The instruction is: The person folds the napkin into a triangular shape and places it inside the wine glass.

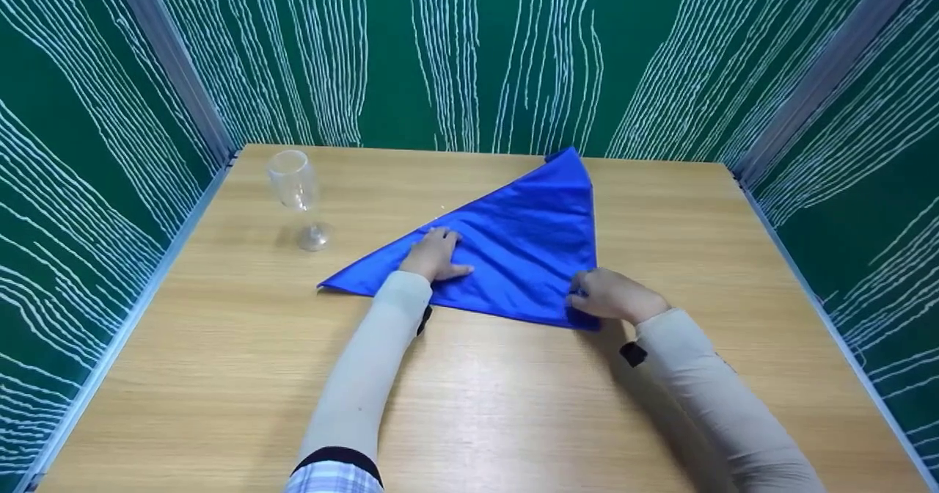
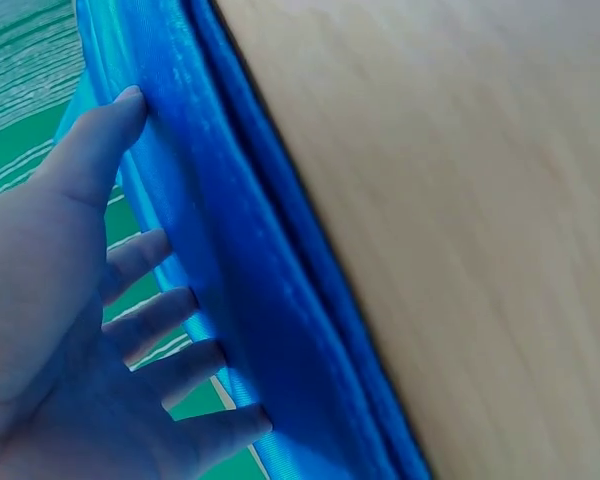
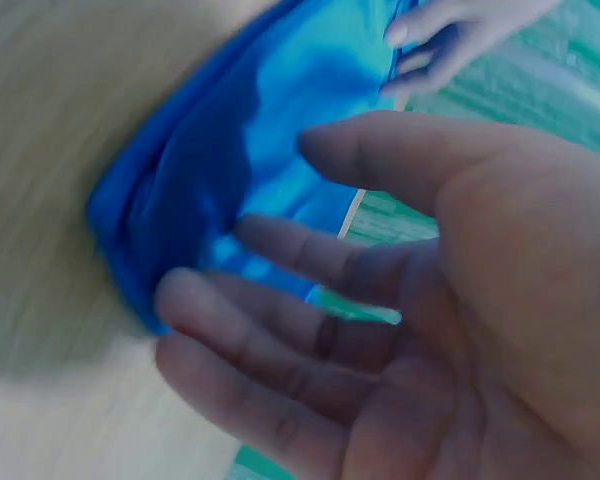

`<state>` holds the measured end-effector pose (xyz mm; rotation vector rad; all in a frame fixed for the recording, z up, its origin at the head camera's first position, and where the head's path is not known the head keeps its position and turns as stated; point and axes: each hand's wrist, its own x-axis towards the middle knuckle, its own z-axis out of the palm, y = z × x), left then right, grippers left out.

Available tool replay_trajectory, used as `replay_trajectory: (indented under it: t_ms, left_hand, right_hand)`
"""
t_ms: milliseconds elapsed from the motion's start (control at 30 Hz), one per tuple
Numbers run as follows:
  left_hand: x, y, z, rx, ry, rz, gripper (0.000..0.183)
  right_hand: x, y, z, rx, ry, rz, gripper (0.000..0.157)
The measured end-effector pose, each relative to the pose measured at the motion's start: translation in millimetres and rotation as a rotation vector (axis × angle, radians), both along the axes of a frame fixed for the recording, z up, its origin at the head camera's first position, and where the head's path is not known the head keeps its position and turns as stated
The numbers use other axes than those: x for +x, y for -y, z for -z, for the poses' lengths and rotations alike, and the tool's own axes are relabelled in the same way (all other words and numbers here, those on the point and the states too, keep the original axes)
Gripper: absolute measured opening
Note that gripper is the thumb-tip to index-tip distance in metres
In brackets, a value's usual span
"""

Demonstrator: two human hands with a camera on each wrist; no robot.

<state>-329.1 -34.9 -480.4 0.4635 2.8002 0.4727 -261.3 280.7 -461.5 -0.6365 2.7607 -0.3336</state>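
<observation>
Head view has the blue cloth (image 1: 524,247) folded into a triangle mid-tabletop (image 1: 220,375). It looks thin, satiny and slippery, so I'd grab corners or the folded edge. Left hand (image 1: 434,254) lies spread flat on it; right hand (image 1: 609,296) is at the near-right corner, fingers loosely open in its wrist view. Only the head view shows the wine glass (image 1: 297,196), far left.

The head view looks from above, forward and down. The left wrist view sits very near the left hand (image 2: 70,330), facing the blue shiny folded cloth (image 2: 250,300). The right wrist view, blurred, perhaps equally near, shows the same cloth.
</observation>
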Motion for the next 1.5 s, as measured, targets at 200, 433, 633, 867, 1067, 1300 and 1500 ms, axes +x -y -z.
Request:
replay_trajectory:
  t_ms: [200,433,633,867,1067,1300,1500]
  left_hand:
    - [-0.8,0,3.2,0.002,0.015,-0.002,0.073]
    - [-2.9,0,4.4,0.003,0.014,-0.016,0.074]
    - [-3.4,0,4.7,0.009,0.028,-0.010,0.074]
    - [-5.1,3,3.7,0.023,0.029,0.003,0.073]
    - [-8.6,7,4.8,0.037,0.017,0.031,0.071]
    - [-13.2,10,4.6,0.050,0.033,0.048,0.069]
    - [-10.0,5,6.0,-0.032,-0.022,0.038,0.069]
  right_hand:
    - [-26.6,-26,6.8,-0.146,-0.026,0.123,0.029]
    - [-55.4,-39,15.4,-0.172,0.019,0.181,0.050]
    - [-64.1,-40,23.6,-0.074,-0.013,0.114,0.051]
    - [-58.1,-36,22.8,-0.017,-0.034,0.089,0.050]
    - [-47.7,-33,16.5,0.038,-0.048,0.067,0.048]
    - [-34.2,-32,14.2,0.048,-0.104,0.041,0.043]
    - [-29.1,-33,15.6,0.025,-0.169,0.013,0.041]
